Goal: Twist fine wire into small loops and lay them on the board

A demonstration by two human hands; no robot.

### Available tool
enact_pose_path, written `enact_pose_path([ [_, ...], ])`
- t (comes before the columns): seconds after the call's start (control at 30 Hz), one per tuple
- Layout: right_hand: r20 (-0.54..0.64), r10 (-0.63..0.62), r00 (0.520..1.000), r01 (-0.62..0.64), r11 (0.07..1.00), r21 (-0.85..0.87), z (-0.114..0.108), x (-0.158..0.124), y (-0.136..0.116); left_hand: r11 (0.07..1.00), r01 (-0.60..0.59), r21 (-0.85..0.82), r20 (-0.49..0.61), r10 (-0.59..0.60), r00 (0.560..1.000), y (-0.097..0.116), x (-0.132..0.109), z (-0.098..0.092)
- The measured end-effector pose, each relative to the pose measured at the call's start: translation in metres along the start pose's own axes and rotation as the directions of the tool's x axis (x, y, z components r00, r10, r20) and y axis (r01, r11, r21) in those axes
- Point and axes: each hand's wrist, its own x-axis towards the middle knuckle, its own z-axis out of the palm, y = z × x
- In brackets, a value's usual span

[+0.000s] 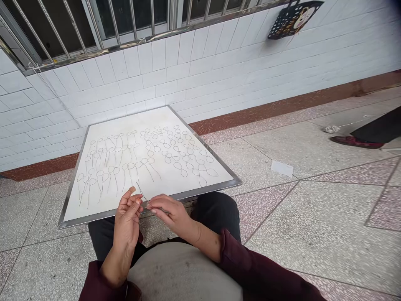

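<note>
My left hand is closed in a pinch, thumb against fingers, over the near edge of a white board with a metal rim. A thin dark wire sticks up from between my hands. Just to the right, the fingertips of my right hand are pinched together at the wire's lower end. On the left of the board lie several wires with one round loop and long tails. Several wires twisted into figure-eight loops are spread on its right side. Exact finger contact on the wire is too small to make out.
The board rests over my knees, its far end near a white tiled wall. A barred window and a hanging black basket are above. At right, a person's shoe and a white paper are on the floor.
</note>
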Motion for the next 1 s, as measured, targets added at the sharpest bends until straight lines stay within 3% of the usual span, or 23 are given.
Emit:
enact_pose_path([
  [0.07, -0.009, 0.250, 0.968, -0.238, 0.930, 0.280, 0.004, 0.001, -0.002, 1.000, 0.025, -0.015, -0.010, -0.026, 1.000, -0.001, 0.001, 0.000],
  [0.13, 0.048, 0.443, 0.895, -0.398, 0.745, 0.535, 0.007, 0.002, -0.002, 0.999, 0.041, -0.029, 0.006, -0.041, 0.999, -0.002, 0.001, 0.000],
  [0.2, 0.098, 0.548, 0.831, -0.454, 0.565, 0.689, 0.008, 0.003, -0.001, 0.998, 0.050, -0.039, 0.013, -0.050, 0.999, -0.002, 0.001, 0.000],
  [0.27, 0.116, 0.613, 0.781, -0.465, 0.448, 0.764, 0.007, 0.005, 0.001, 0.998, 0.037, -0.054, -0.019, -0.038, 0.999, -0.003, 0.002, -0.002],
  [0.43, 0.165, 0.700, 0.695, -0.511, 0.318, 0.799, -0.001, 0.009, 0.004, 0.995, 0.015, -0.100, -0.111, -0.027, 0.993, -0.005, 0.007, -0.008],
  [0.57, 0.204, 0.710, 0.674, -0.592, 0.353, 0.725, -0.008, 0.010, 0.007, 0.994, 0.047, -0.100, -0.058, -0.053, 0.997, -0.002, 0.010, -0.011],
  [0.7, 0.236, 0.689, 0.685, -0.661, 0.454, 0.597, -0.012, 0.010, 0.008, 0.992, 0.116, 0.041, 0.025, -0.117, 0.993, 0.001, 0.009, -0.012],
  [0.83, 0.222, 0.673, 0.705, -0.677, 0.548, 0.491, -0.014, 0.010, 0.009, 0.965, 0.168, 0.199, 0.083, -0.187, 0.979, 0.001, 0.005, -0.011],
  [1.0, 0.174, 0.667, 0.724, -0.664, 0.606, 0.438, -0.015, 0.010, 0.008, 0.953, 0.152, 0.262, 0.138, -0.193, 0.971, -0.002, 0.005, -0.012],
])
